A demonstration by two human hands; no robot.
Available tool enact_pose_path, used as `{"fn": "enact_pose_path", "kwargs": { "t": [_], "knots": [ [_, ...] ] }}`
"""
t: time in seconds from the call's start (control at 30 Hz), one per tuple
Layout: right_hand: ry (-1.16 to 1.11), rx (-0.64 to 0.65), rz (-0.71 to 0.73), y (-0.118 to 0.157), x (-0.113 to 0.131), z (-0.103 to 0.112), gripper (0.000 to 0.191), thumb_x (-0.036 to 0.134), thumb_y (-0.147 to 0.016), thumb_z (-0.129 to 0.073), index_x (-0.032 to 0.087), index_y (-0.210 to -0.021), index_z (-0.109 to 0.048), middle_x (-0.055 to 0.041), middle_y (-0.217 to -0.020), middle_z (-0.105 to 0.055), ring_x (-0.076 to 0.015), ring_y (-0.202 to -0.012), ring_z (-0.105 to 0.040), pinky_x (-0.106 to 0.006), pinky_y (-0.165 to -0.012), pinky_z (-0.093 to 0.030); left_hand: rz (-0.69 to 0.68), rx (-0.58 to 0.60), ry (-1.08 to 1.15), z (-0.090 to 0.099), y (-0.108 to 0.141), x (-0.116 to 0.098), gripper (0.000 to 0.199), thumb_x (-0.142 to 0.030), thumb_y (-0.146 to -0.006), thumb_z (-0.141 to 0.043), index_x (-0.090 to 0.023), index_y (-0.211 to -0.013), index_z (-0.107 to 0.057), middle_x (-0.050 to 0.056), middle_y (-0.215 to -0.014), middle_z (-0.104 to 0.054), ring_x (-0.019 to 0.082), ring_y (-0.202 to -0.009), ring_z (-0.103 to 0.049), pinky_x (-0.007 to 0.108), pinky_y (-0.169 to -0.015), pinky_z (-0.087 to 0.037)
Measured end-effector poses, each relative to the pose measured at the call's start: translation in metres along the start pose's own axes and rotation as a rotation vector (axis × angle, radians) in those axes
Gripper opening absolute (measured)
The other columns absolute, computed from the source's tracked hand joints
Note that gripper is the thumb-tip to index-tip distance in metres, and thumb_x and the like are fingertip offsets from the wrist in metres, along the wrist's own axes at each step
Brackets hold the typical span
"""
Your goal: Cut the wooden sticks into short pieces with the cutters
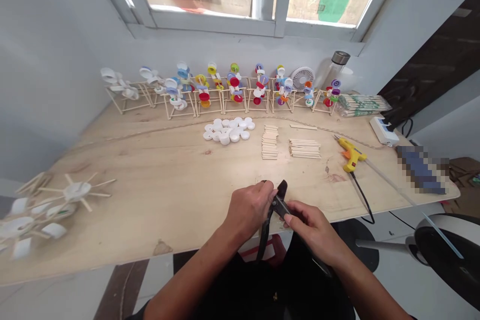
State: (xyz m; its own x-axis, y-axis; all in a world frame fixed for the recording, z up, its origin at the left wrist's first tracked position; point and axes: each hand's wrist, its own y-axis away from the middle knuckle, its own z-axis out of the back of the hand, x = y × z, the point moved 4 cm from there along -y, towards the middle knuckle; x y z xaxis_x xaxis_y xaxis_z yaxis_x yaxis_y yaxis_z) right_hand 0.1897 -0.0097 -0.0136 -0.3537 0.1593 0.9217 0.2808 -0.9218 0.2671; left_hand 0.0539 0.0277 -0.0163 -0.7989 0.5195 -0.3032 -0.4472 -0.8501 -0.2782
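A pair of black-handled metal cutters (279, 205) is held over the front edge of a plywood table (150, 200). My left hand (249, 207) is shut around the tool near its head, and one long black handle hangs down below it. My right hand (313, 227) is close beside it, with its fingertips pressed on the jaw area and its palm over a dark handle. Whether the fingers pinch some small piece is hidden. A yellow hot glue gun (350, 155) lies on the table to the right of my hands, out of their reach.
Along the back stand several popsicle-stick frames with coloured bottle caps (234, 90). In front lie white caps (227, 131) and stacked sticks (304, 149). A blurred stick-and-cap wheel (77, 191) sits at left. A power strip (384, 131) and pixelated object (422, 170) are at right.
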Motion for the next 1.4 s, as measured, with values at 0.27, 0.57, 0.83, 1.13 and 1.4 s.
{"fn": "enact_pose_path", "kwargs": {
  "t": [0.27, 0.57, 0.83, 1.13, 1.4],
  "knots": [
    [0.326, -0.127, 0.141, 0.023, 0.038, 0.002, 0.014, 0.019, -0.082, -0.044, 0.02, -0.091, -0.056, -0.0017, -0.082, -0.06, -0.0163, -0.073, -0.053, -0.028, -0.067, -0.041, -0.031, -0.245, 0.027, 0.029, 0.011, -0.011, 0.024, -0.022, -0.088, -0.038, -0.017, -0.068, -0.051, 0.0, -0.058, -0.052, 0.01, -0.052, -0.046, 0.022, -0.051, -0.03],
    [0.405, -0.123, 0.157, 0.023, 0.041, -0.003, 0.012, 0.017, -0.082, -0.045, 0.02, -0.086, -0.055, -0.0012, -0.08, -0.06, -0.0162, -0.071, -0.052, -0.027, -0.064, -0.04, -0.117, -0.177, -0.077, 0.039, 0.011, -0.007, 0.03, -0.023, -0.088, -0.039, -0.017, -0.059, -0.045, 0.0, -0.055, -0.05, 0.009, -0.048, -0.041, 0.023, -0.047, -0.026],
    [0.451, -0.113, 0.165, 0.023, 0.042, -0.004, 0.013, 0.018, -0.082, -0.044, 0.02, -0.086, -0.056, -0.0024, -0.08, -0.061, -0.0175, -0.074, -0.054, -0.028, -0.068, -0.04, -0.099, 0.062, -0.263, 0.05, 0.007, -0.016, 0.022, -0.018, -0.085, -0.037, -0.018, -0.066, -0.048, 0.002, -0.058, -0.054, 0.015, -0.047, -0.049, 0.026, -0.042, -0.025],
    [0.484, -0.165, 0.177, 0.026, 0.042, 0.002, 0.013, 0.017, -0.082, -0.044, 0.02, -0.088, -0.056, -0.003, -0.082, -0.061, -0.0177, -0.075, -0.054, -0.028, -0.067, -0.041, -0.383, 0.123, -0.344, 0.043, -0.008, -0.009, 0.019, -0.003, -0.076, -0.034, -0.017, -0.07, -0.046, 0.002, -0.056, -0.052, 0.016, -0.047, -0.051, 0.024, -0.042, -0.029],
    [0.393, -0.209, 0.158, 0.025, 0.034, -0.005, 0.016, 0.018, -0.082, -0.045, 0.021, -0.09, -0.058, -0.0027, -0.083, -0.062, -0.0181, -0.076, -0.056, -0.03, -0.069, -0.043, -0.53, 0.046, -0.38, 0.048, -0.027, 0.022, 0.022, -0.013, -0.085, -0.033, -0.017, -0.074, -0.052, 0.002, -0.058, -0.054, 0.013, -0.05, -0.049, 0.024, -0.047, -0.03]
  ]
}}
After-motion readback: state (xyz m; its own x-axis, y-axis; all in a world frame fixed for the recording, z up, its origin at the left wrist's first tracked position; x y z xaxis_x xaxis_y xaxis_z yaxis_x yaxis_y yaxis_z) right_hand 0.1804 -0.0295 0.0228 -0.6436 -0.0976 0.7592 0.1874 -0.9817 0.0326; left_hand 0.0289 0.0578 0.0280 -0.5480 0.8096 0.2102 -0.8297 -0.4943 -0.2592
